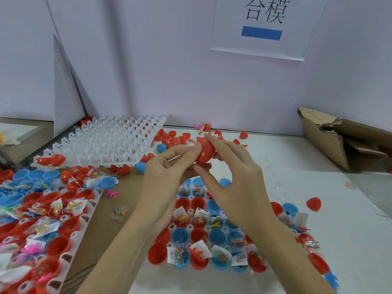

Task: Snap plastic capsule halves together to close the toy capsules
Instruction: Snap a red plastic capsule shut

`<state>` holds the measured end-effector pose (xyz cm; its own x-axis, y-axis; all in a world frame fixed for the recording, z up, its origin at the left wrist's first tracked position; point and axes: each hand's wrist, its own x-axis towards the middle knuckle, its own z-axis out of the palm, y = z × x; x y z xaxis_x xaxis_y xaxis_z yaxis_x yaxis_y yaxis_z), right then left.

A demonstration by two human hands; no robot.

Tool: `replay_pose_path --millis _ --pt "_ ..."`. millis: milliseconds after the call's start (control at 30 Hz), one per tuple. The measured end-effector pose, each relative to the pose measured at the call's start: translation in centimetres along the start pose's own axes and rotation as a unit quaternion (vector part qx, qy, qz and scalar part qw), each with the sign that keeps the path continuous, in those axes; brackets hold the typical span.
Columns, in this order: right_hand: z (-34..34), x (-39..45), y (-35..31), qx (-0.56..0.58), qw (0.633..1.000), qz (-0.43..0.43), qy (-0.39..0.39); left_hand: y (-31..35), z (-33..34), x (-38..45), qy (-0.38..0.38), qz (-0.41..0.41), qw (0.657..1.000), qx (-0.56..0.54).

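Tray (172,226) of filled halves nearest. Above it, left hand (167,166) and right hand (235,177) both pinch a red capsule (205,152) in fingertips. Squeeze evenly along its axis — rims aligned. Loose halves (176,139) lie beyond.

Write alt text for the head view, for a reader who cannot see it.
Two hands, the left hand and the right hand, hold a red capsule between them above a tray of open red and blue capsule halves holding small toy packets. An empty white tray lies behind on the left, a torn cardboard box on the right.
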<state>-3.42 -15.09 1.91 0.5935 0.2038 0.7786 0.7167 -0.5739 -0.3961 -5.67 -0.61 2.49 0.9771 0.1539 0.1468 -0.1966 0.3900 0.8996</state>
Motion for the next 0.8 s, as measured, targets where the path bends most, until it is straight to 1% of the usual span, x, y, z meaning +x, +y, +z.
replay_pose_path --millis 133,300,367,467,567,667,800 --pt "0.1 0.0 -0.3 -0.016 1.0 0.0 0.026 0.0 0.2 -0.1 -0.007 -0.02 1.0 -0.005" --pt "0.1 -0.3 -0.6 -0.04 0.999 0.017 0.014 -0.1 0.3 -0.1 -0.004 -0.02 1.0 0.002" --pt "0.3 -0.5 -0.8 -0.035 0.999 0.032 0.015 -0.3 0.4 -0.2 -0.006 -0.015 1.0 0.016" --pt "0.4 -0.6 -0.8 -0.025 0.999 0.032 0.019 -0.4 0.4 -0.2 -0.004 -0.01 0.999 0.038" --pt "0.0 -0.5 -0.4 -0.027 0.999 0.031 0.014 -0.2 0.5 -0.3 -0.028 -0.011 0.998 0.05" --pt "-0.3 -0.4 0.0 -0.038 0.999 0.033 0.005 -0.1 0.8 -0.4 -0.042 0.002 0.996 0.076" --pt "-0.2 -0.4 0.0 -0.035 0.999 0.028 0.008 -0.2 1.1 -0.6 -0.03 0.044 0.993 0.101"
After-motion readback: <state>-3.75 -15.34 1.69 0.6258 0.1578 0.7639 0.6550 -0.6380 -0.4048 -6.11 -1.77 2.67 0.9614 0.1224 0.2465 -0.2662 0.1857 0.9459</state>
